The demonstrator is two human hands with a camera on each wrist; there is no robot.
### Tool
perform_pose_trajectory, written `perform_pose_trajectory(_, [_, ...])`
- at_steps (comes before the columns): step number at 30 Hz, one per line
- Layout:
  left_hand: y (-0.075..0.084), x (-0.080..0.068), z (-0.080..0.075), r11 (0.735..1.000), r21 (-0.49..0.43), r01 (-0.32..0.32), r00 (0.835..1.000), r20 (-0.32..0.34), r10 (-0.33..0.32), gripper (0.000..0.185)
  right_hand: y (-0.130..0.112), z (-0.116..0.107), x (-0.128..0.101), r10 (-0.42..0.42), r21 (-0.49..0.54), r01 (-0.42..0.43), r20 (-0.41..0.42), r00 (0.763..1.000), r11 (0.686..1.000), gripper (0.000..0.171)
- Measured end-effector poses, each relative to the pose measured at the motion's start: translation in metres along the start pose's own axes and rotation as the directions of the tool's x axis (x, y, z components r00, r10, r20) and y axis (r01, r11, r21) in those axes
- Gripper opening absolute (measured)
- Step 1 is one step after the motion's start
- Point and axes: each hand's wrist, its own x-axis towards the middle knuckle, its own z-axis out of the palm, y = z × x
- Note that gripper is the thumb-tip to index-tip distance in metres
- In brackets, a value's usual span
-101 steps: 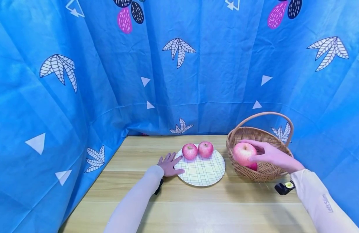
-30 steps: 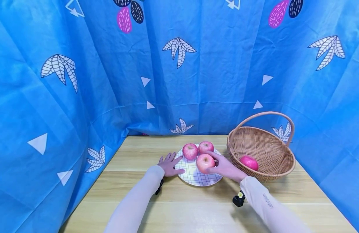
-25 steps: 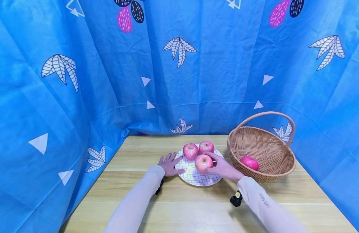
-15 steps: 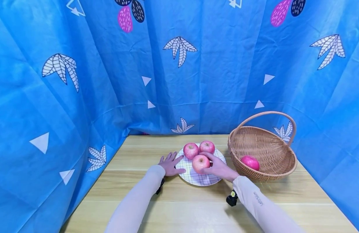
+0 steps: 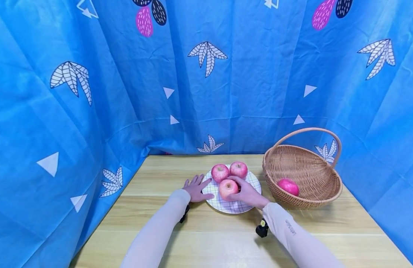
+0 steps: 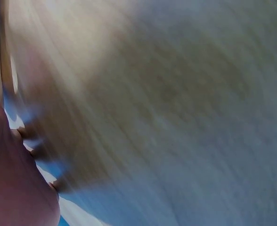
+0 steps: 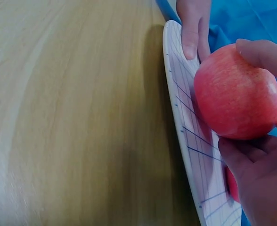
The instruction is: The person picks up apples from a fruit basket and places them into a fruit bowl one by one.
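Blue cloth (image 5: 206, 96) hangs behind your wooden table (image 5: 206, 242). Two look done: a red apple (image 5: 220, 173) and a second apple (image 5: 238, 170) on the plate (image 5: 223, 206). Your right hand (image 5: 247, 192) grips a third apple (image 5: 228, 190), over or on the plate, I can't tell. Your left hand (image 5: 196, 190) lies spread, touching the plate. A fourth apple (image 5: 288, 187) in the basket (image 5: 303, 163) seems left. Your third apple looks round, smooth and pinkish.

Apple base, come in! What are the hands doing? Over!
Right hand grips apple over plate. Left hand at plate's rim. Two apples crowd plate's far side; front looks free.
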Motion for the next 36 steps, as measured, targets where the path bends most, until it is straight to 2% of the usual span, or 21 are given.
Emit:
perform_pose_trajectory(12, [0.003, -0.003, -0.004, 1.0, -0.018, -0.001, 1.0, 0.012, 0.001, 0.095, 0.002, 0.01, 0.0, 0.001, 0.029, 0.0, -0.026, 1.0, 1.0, 0.078])
perform_pose_trajectory(20, [-0.001, 0.001, 0.001, 1.0, -0.005, 0.0, 1.0, 0.01, 0.0, 0.099, 0.003, 0.014, 0.001, -0.006, 0.029, 0.007, -0.018, 1.0, 1.0, 0.08])
perform_pose_trajectory(23, [0.001, -0.001, -0.001, 1.0, -0.014, 0.006, 1.0, 0.007, -0.006, 0.096, -0.007, 0.015, -0.002, -0.009, 0.042, 0.01, -0.033, 0.999, 0.999, 0.077])
perform_pose_trajectory(28, [0.005, -0.005, -0.005, 1.0, -0.014, 0.015, 1.0, 0.009, -0.015, 0.093, -0.005, 0.017, 0.0, -0.009, 0.053, 0.01, -0.03, 1.0, 0.999, 0.077])
perform_pose_trajectory(30, [0.006, -0.005, -0.006, 1.0, -0.013, 0.011, 1.0, 0.008, -0.011, 0.093, 0.003, 0.017, 0.004, -0.008, 0.039, 0.009, -0.019, 1.0, 0.999, 0.078])
perform_pose_trajectory(36, [0.007, -0.007, -0.009, 1.0, -0.022, -0.007, 1.0, 0.012, 0.007, 0.094, -0.002, 0.017, 0.003, 0.01, 0.042, -0.009, -0.019, 1.0, 0.999, 0.077])
